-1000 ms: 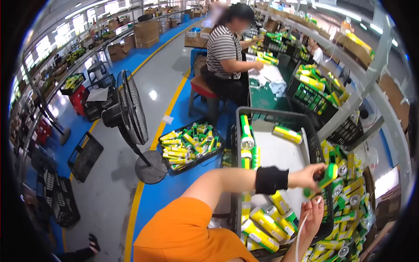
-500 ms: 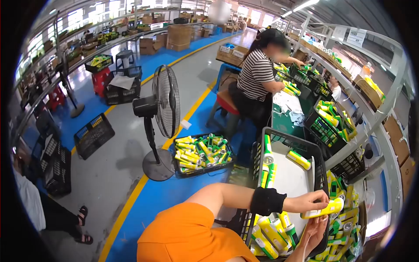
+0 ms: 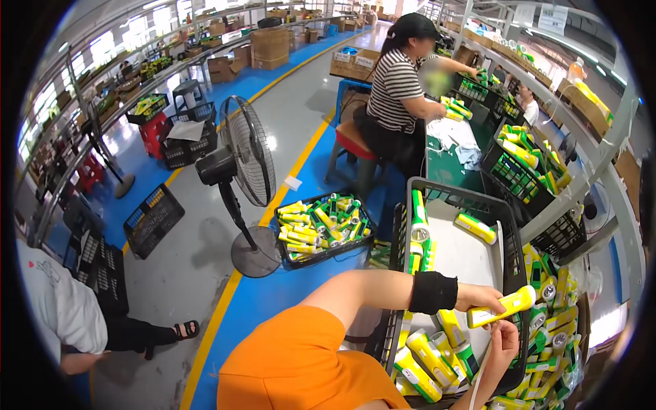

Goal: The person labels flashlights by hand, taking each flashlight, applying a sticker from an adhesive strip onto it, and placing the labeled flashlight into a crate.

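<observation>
A yellow flashlight (image 3: 504, 307) with a white label lies in my left hand (image 3: 477, 298), its wide head pointing up to the right. My left fingers are wrapped round its rear end, and a black band (image 3: 434, 292) circles that wrist. Just below it is my right hand (image 3: 504, 345), fingertips pinched together close to the flashlight's underside; whatever they hold is too small to make out. A white cord (image 3: 482, 376) runs along my right wrist. Under both hands, several yellow-green flashlights (image 3: 429, 355) fill the near part of a black crate (image 3: 465, 187). Another flashlight (image 3: 476, 227) rests on its pale liner (image 3: 454, 263).
To the right, a heap of flashlights (image 3: 547, 328) stands beside a metal rack post (image 3: 581, 184). A crate of flashlights (image 3: 324, 229) sits on the floor near a fan (image 3: 249, 157). Ahead, a co-worker (image 3: 403, 89) sits at the green bench (image 3: 444, 191). Another person (image 3: 61, 301) is at left.
The flashlight's head has tipped upward, and my right fingertips have dropped a little and curled in. The person at left has stepped further into view. My view has shifted slightly.
</observation>
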The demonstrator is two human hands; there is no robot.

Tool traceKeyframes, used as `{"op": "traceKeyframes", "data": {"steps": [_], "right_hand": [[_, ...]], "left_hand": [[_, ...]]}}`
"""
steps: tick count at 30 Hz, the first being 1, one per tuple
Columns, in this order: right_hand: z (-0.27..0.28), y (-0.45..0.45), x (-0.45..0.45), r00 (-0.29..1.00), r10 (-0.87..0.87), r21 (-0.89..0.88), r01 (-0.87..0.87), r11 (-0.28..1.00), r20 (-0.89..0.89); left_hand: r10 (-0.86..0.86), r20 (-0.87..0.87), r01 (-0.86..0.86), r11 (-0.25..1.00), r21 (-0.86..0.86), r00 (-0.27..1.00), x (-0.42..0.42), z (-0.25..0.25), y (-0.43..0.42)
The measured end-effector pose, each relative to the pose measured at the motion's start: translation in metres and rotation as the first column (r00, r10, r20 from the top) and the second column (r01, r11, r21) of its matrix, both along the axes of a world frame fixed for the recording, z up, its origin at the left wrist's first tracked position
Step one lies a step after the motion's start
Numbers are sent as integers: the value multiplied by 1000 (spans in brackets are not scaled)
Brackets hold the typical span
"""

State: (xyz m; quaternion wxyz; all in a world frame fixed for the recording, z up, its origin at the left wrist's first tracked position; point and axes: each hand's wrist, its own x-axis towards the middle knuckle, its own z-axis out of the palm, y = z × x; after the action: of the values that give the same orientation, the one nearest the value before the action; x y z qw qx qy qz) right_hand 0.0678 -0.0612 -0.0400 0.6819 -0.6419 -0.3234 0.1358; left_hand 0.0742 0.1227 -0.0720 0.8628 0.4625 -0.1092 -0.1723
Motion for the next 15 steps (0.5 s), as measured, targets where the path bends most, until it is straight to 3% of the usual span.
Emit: {"op": "traceKeyframes", "data": {"steps": [2,5,8,10,11,12,13,14,15], "right_hand": [[3,0,-5,994,-108,-140,112,984,33],[-8,-3,0,992,-117,-131,122,984,47],[-12,-3,2,999,-31,-45,32,998,16],[-1,4,1,996,35,-95,-43,994,-86],[13,9,-3,997,43,-142,-52,989,-65],[19,18,-3,999,-1,-145,-6,989,-49],[28,20,1,998,36,-156,-45,987,-58],[29,25,9,999,28,-118,-31,993,-26],[32,29,13,1000,16,-70,-18,997,-21]], "left_hand": [[124,83,-131,988,82,989,6,-10,-1],[203,86,-212,969,124,975,3,-9,5],[187,19,-188,982,26,982,-1,-7,5],[235,38,-235,972,-5,971,-2,-10,4],[370,196,-406,893,193,908,11,-28,4],[462,254,-525,785,329,850,4,-13,6],[483,217,-530,776,343,848,-3,-4,10],[424,157,-448,874,187,892,-1,-5,13],[396,105,-408,902,145,912,-4,-3,17]]}}
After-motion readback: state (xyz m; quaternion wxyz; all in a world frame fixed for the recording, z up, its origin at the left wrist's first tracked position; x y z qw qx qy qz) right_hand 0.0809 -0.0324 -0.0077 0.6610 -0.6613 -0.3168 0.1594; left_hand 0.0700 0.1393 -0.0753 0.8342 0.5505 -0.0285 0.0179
